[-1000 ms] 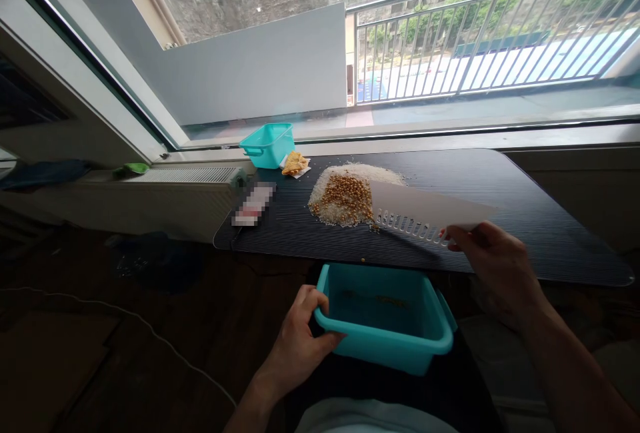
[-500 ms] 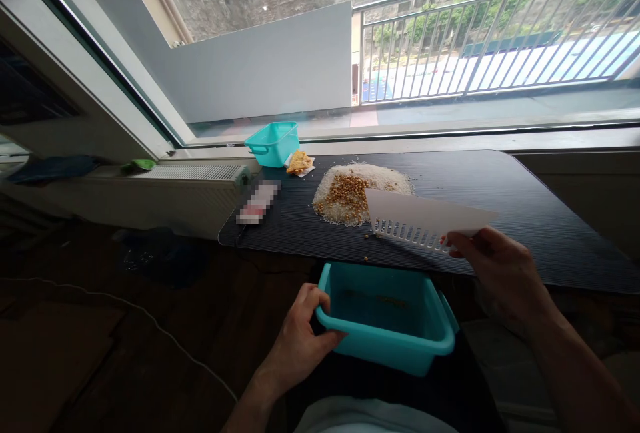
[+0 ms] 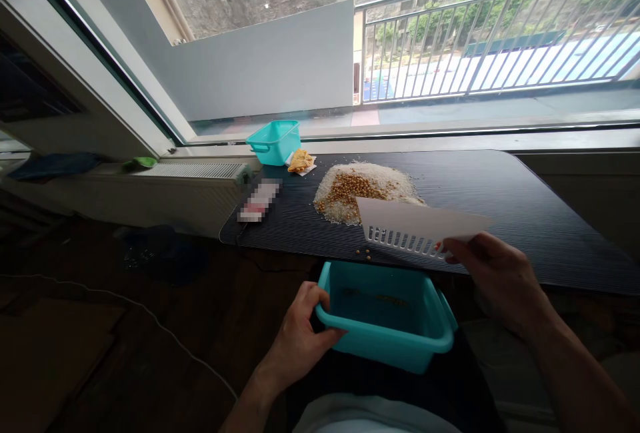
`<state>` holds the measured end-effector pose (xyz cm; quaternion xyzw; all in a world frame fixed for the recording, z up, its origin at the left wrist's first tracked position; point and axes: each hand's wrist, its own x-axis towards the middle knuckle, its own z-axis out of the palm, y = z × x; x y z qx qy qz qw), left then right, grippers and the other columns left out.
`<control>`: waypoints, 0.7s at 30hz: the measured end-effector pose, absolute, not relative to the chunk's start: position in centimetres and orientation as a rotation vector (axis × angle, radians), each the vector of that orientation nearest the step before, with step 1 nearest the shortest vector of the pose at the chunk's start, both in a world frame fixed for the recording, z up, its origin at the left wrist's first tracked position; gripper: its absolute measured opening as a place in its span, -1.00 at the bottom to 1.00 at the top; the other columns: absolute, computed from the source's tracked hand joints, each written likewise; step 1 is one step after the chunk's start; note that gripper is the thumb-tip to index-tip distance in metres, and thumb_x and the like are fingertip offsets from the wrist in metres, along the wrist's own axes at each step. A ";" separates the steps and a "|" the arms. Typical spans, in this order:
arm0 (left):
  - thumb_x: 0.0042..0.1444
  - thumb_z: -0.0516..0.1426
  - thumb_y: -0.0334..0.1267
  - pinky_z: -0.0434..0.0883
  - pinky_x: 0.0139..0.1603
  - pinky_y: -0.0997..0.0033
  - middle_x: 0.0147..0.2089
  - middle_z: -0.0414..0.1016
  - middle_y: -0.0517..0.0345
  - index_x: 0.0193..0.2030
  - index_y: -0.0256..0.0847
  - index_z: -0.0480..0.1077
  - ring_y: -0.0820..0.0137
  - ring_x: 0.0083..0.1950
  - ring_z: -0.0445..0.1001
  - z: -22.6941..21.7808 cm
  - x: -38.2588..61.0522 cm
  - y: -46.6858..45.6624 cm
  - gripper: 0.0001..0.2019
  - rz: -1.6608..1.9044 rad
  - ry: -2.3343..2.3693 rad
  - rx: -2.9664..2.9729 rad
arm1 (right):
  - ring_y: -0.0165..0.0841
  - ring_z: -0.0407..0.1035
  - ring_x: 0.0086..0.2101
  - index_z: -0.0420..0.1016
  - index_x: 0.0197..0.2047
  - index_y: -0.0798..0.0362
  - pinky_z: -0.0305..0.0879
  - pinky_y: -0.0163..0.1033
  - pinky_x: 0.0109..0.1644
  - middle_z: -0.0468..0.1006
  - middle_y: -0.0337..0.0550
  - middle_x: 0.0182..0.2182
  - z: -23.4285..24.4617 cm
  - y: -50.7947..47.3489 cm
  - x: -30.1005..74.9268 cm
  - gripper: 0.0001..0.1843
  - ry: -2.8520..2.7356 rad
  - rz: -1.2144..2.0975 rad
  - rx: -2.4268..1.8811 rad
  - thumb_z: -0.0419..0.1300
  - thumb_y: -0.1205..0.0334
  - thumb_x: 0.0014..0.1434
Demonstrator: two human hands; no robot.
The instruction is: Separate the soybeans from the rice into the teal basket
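Past the window (image 3: 330, 60) I see a rail (image 3: 491, 40), some trees (image 3: 465, 16) and a gray wall (image 3: 250, 80). Just inside is a dark table (image 3: 465, 180), with a heater (image 3: 195, 172) at its left. From far off, I look down through the head camera. The left hand (image 3: 300, 326) pinches the left rim of a blue bin (image 3: 390, 348), fingers over the top and thumb on the front. That bin is just below the near edge of the table, with small bits (image 3: 393, 300) inside. The right hand (image 3: 493, 270) pinches the right end of a white card (image 3: 420, 216) with a row of slots low down. The card tilts over the table, and its left end is by the near side of a pile of white grains (image 3: 393, 176). I can't tell if they touch. Gold beans (image 3: 350, 188) sit on the pile, mostly toward its left. A few loose beans (image 3: 368, 258) lie near the table's edge, close to the bin. At the back left, a small box (image 3: 277, 143) stands beside a yellow lump (image 3: 301, 160) on white paper (image 3: 307, 170). A blurry strip (image 3: 260, 200) lies nearer.
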<state>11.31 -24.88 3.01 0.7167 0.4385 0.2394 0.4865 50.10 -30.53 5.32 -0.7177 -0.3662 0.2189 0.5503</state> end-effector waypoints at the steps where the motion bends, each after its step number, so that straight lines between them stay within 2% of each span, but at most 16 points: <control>1: 0.21 0.47 -0.24 0.59 0.05 0.26 0.01 0.56 0.16 -0.20 -0.01 0.42 0.14 0.01 0.60 3.0 11.3 -24.9 -0.71 0.584 1.070 1.737 | -0.02 0.77 -0.34 0.89 -0.23 -0.15 0.80 0.05 -0.13 0.88 -0.08 -0.37 5.3 -30.4 50.0 -0.44 -0.886 0.536 -1.691 0.67 -0.46 0.01; 6: 0.21 0.47 -0.24 0.58 0.01 0.28 -0.01 0.56 0.17 -0.19 -0.02 0.46 0.15 -0.01 0.59 3.0 11.3 -24.9 -0.74 0.618 1.080 1.732 | -0.02 0.78 -0.34 0.93 -0.20 -0.17 0.85 0.08 -0.15 0.92 -0.12 -0.32 4.5 -29.5 49.0 -0.41 -0.959 0.601 -1.654 0.69 -0.50 0.03; 9: 0.18 0.47 -0.28 0.56 -0.04 0.30 -0.03 0.56 0.19 -0.19 -0.03 0.46 0.17 -0.05 0.58 2.9 11.2 -24.9 -0.74 0.618 1.088 1.732 | 0.00 0.82 -0.29 0.95 -0.17 -0.20 0.89 0.10 -0.10 0.95 -0.13 -0.27 4.0 -29.5 48.6 -0.41 -1.004 0.670 -1.619 0.70 -0.51 0.06; 13: 0.17 0.46 -0.29 0.56 0.01 0.27 -0.07 0.54 0.22 -0.22 -0.02 0.42 0.18 -0.06 0.57 2.9 11.1 -24.8 -0.72 0.644 1.069 1.729 | 0.05 0.86 -0.22 0.97 -0.13 -0.18 0.93 0.15 0.00 0.97 -0.10 -0.23 3.6 -29.9 48.6 -0.36 -1.011 0.722 -1.567 0.73 -0.55 0.06; 21: 0.21 0.46 -0.27 0.54 0.00 0.27 -0.05 0.51 0.21 -0.20 -0.02 0.42 0.17 -0.04 0.57 2.7 11.1 -24.9 -0.72 0.630 1.082 1.731 | -0.02 0.81 -0.30 0.92 -0.18 -0.17 0.92 0.08 -0.10 0.92 -0.11 -0.30 3.7 -29.9 49.1 -0.34 -0.999 0.709 -1.588 0.73 -0.58 0.05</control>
